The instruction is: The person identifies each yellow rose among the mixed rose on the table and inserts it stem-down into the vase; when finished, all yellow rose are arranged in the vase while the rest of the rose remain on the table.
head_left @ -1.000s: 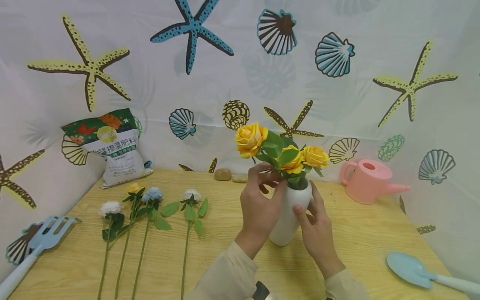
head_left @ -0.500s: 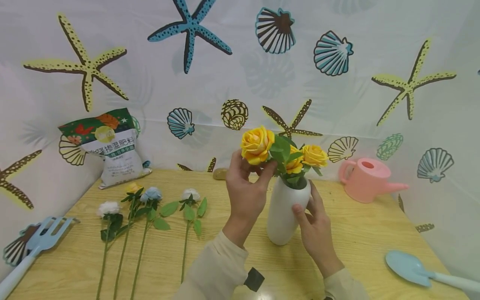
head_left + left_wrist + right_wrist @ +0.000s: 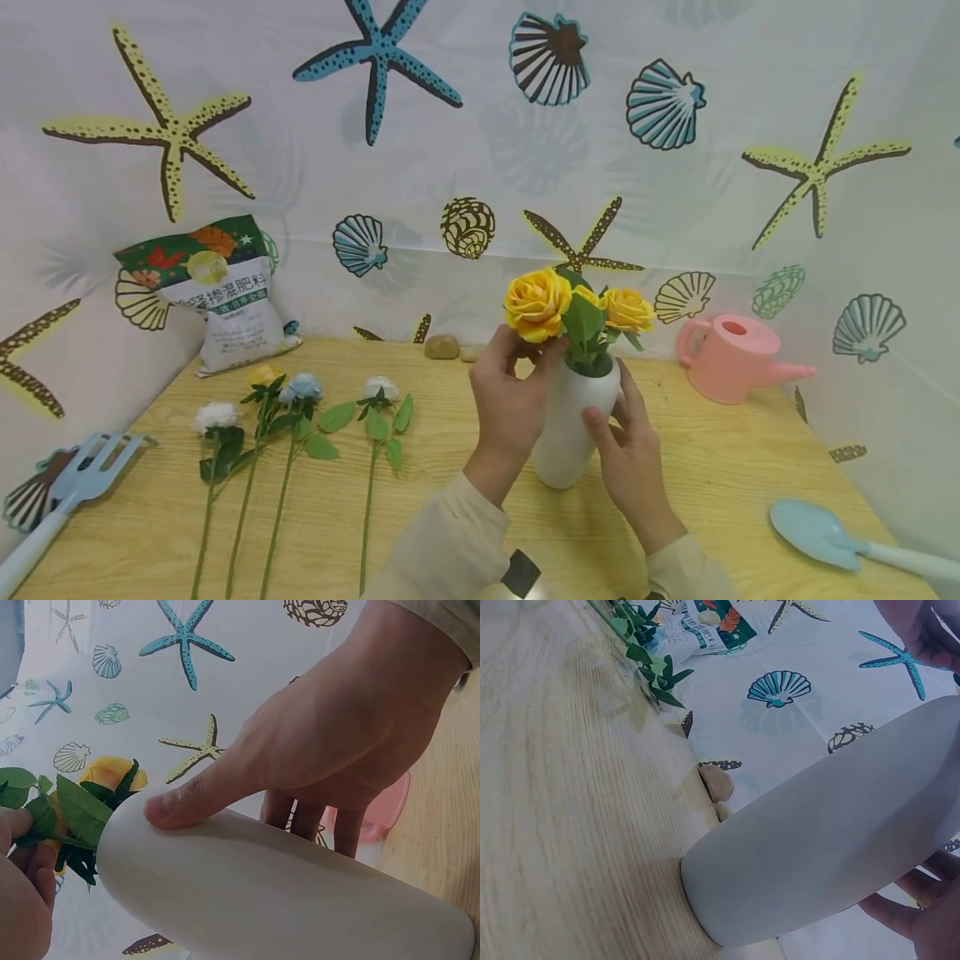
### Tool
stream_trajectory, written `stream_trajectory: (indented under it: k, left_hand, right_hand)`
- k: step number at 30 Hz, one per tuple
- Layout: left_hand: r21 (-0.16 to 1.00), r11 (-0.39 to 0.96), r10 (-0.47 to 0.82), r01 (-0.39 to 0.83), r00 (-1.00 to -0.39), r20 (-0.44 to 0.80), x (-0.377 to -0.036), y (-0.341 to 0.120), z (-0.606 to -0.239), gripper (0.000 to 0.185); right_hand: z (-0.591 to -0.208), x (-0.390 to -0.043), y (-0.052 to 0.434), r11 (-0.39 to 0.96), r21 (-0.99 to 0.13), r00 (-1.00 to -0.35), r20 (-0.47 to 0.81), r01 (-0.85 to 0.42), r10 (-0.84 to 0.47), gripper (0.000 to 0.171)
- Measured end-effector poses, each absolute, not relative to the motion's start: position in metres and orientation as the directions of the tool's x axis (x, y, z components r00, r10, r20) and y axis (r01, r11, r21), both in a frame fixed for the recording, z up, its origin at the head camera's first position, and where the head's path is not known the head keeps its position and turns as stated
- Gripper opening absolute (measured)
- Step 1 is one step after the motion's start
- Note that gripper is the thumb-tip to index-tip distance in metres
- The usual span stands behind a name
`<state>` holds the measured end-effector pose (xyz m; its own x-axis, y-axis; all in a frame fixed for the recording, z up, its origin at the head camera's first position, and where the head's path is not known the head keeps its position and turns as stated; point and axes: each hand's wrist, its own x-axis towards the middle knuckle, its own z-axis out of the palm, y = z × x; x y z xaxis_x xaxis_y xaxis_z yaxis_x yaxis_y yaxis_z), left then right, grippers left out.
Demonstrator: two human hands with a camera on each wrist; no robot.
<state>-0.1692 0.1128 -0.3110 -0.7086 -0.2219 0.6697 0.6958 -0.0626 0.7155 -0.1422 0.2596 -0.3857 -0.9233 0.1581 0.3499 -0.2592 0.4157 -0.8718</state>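
Starfish and shells cover the curtain behind a wooden desk point(image 3: 450, 517). Near its middle stands a white vase point(image 3: 573, 433) holding yellow roses. The left hand point(image 3: 513, 400) pinches the stem just under the tallest yellow rose point(image 3: 536, 304), which now sits lower and closer to the other blooms than half a second ago, when it was held higher and further left. The right hand point(image 3: 630, 450) stays wrapped around the vase's right side, thumb on its front. Four loose flowers point(image 3: 300, 417) lie unmoved at left; a pink watering can point(image 3: 731, 360) stands far right, a blue trowel point(image 3: 825, 533) near right.
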Motion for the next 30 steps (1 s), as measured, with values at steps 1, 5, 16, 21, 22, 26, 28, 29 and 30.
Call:
stream_trajectory:
  k: [1,5,16,21,22,26,28,29,30]
  left_hand:
    - [0.711,-0.047,-0.232,0.701,-0.700,0.675,-0.170,0.114,-0.312,0.017]
    - [0.695,0.015,-0.259,0.719,-0.668,0.697,-0.170,0.117,-0.313,0.017]
    - [0.689,0.123,-0.272,0.714,-0.643,0.716,-0.171,0.123,-0.317,0.016]
    - [0.719,0.166,-0.294,0.675,-0.662,0.690,-0.172,0.128,-0.322,0.018]
    - [0.727,0.167,-0.296,0.666,-0.670,0.681,-0.172,0.129,-0.323,0.019]
    - [0.752,0.161,-0.286,0.639,-0.699,0.655,-0.173,0.130,-0.325,0.020]
    - [0.761,0.165,-0.269,0.627,-0.714,0.647,-0.173,0.130,-0.326,0.023]
    - [0.767,0.165,-0.260,0.620,-0.723,0.640,-0.173,0.130,-0.326,0.024]
    - [0.774,0.166,-0.250,0.611,-0.733,0.632,-0.174,0.130,-0.326,0.025]
  right_hand:
    - [-0.386,-0.142,0.260,0.416,-0.872,-0.923,0.350,-0.259,0.158,0.070]
    - [-0.385,-0.142,0.260,0.415,-0.872,-0.923,0.352,-0.261,0.159,0.069]
    - [-0.385,-0.142,0.259,0.424,-0.869,-0.924,0.348,-0.255,0.158,0.069]
    - [-0.385,-0.141,0.259,0.420,-0.875,-0.928,0.334,-0.240,0.164,0.069]
    - [-0.385,-0.141,0.259,0.417,-0.876,-0.928,0.333,-0.241,0.165,0.069]
    - [-0.386,-0.142,0.259,0.411,-0.879,-0.928,0.334,-0.243,0.164,0.069]
    - [-0.386,-0.142,0.259,0.414,-0.877,-0.928,0.334,-0.243,0.163,0.069]
    - [-0.386,-0.142,0.259,0.415,-0.876,-0.927,0.336,-0.244,0.166,0.070]
    - [-0.386,-0.142,0.259,0.416,-0.876,-0.926,0.339,-0.245,0.168,0.070]
